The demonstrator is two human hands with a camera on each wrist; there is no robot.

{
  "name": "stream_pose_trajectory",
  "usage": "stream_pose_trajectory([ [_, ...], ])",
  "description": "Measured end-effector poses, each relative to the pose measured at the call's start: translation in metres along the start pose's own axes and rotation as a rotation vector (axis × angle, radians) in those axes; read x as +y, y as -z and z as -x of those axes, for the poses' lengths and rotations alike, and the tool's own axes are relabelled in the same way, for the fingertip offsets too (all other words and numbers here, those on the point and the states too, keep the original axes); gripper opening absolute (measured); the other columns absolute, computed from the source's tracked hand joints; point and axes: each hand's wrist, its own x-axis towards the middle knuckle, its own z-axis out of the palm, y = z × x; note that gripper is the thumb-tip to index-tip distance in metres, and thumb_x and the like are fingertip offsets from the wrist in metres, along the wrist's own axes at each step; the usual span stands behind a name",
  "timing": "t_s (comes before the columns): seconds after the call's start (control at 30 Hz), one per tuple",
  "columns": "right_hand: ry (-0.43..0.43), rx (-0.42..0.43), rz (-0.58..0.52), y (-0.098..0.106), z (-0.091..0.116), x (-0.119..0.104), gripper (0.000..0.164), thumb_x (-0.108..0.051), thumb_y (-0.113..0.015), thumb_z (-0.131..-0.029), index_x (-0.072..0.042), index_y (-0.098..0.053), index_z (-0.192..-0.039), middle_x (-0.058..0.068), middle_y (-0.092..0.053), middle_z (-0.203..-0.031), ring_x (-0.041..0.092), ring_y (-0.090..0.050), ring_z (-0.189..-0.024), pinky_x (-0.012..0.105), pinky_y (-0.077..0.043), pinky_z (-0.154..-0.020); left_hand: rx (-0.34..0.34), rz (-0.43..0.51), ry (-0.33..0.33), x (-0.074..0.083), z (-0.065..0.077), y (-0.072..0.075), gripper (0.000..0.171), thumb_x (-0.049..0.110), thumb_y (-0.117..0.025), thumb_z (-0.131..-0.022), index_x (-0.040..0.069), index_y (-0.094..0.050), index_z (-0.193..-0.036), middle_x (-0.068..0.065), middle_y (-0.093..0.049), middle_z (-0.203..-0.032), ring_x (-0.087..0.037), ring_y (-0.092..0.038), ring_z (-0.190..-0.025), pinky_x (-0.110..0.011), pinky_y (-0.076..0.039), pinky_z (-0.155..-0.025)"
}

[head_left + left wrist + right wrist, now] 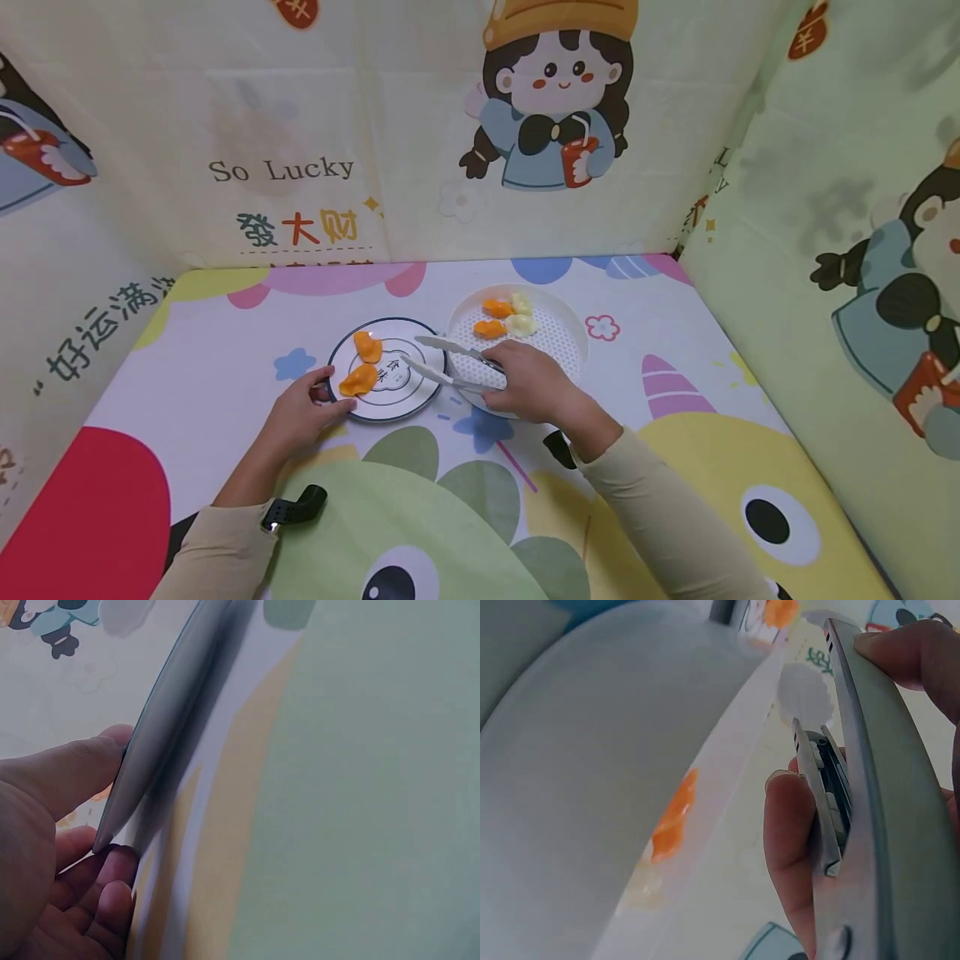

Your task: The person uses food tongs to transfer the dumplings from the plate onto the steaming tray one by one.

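Note:
My left hand point(303, 408) holds the left rim of a white plate point(405, 400) with dark edging; in the left wrist view its thumb and fingers pinch the plate edge point(161, 727). Two orange pieces point(358, 381) lie on the plate's left side. My right hand point(536, 383) grips metal tongs point(438, 374). The tongs' arms stand spread, nothing between their tips, which reach over the plate's right half. Under the right hand is a round white tray point(558, 333) with a dotted surface, holding two orange pieces point(491, 329) and pale yellow pieces point(520, 325).
The table cover point(225, 375) carries cartoon prints. Printed cloth point(405, 108) hangs behind and on both sides. A black strap device point(296, 507) sits on the left wrist, and part of another point(558, 448) shows by the right wrist.

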Motion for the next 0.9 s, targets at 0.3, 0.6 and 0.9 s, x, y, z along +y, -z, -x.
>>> stream_pose_trajectory([
  [0.3,0.037,-0.056,0.011,-0.012,-0.017,-0.021,0.056,-0.028,-0.073,-0.086,-0.005,-0.061,-0.135,0.007,-0.064,-0.125,0.023,-0.058,-0.111,0.039,-0.048,-0.095,-0.001,-0.013,0.0,0.0,-0.001,0.001,0.089,0.041,-0.076,-0.089,-0.004,-0.033,-0.152,-0.025,-0.052,-0.122,-0.037,-0.048,-0.106,-0.044,-0.044,-0.085],
  [0.6,0.054,-0.101,0.044,-0.023,-0.027,-0.036,0.056,-0.03,-0.072,-0.087,-0.005,-0.06,-0.136,0.007,-0.062,-0.129,0.021,-0.057,-0.11,0.035,-0.048,-0.094,-0.006,-0.014,0.003,0.001,-0.001,0.001,0.089,0.041,-0.076,-0.089,-0.004,-0.033,-0.152,-0.025,-0.052,-0.122,-0.037,-0.048,-0.105,-0.043,-0.045,-0.083],
  [0.9,0.078,-0.119,0.078,-0.027,-0.033,-0.045,0.055,-0.032,-0.073,-0.087,-0.006,-0.061,-0.134,0.006,-0.063,-0.122,0.019,-0.055,-0.1,0.031,-0.049,-0.086,-0.007,-0.005,-0.001,0.001,0.0,0.001,0.087,0.039,-0.076,-0.089,-0.004,-0.033,-0.152,-0.024,-0.052,-0.122,-0.036,-0.049,-0.105,-0.042,-0.045,-0.083],
])
